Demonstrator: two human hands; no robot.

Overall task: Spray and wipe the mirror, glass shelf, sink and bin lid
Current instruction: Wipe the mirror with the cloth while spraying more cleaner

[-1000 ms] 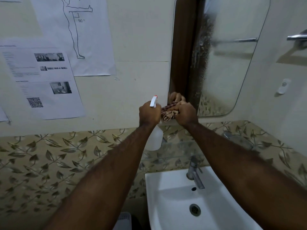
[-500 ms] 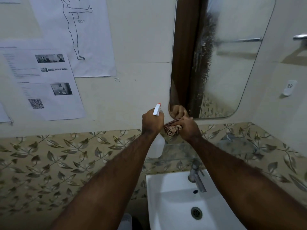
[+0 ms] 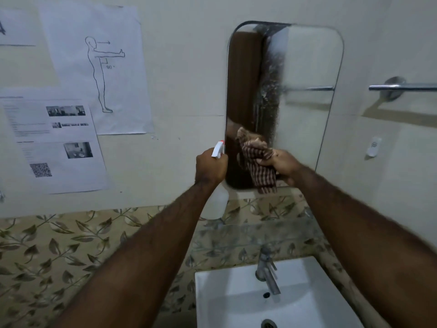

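The mirror [image 3: 300, 95] hangs on the wall at about 1 o'clock in the view, a tall pane with rounded corners. A speckled band of spray droplets runs down its middle, while the lower left looks darker and clearer.

The right hand [image 3: 282, 165] presses a checked brown cloth [image 3: 259, 166] against the mirror's lower edge, fingers [image 3: 264, 160] bunched tight on the fabric. The main risk, I judge, is streaking: the cloth is wadded into a lump, so little of it meets the glass, and the droplets above could run down onto the part already wiped.

At 9 o'clock from the cloth, the left hand [image 3: 211, 166] is wrapped around the neck of a white spray bottle [image 3: 217, 200] (nozzle near the mirror's left edge). A stray squeeze might wet the wall or the paper sheets [image 3: 59, 143] further left.

Below, at 6 o'clock, the sink [image 3: 227, 301] and tap [image 3: 267, 271] wait, apparently untouched.
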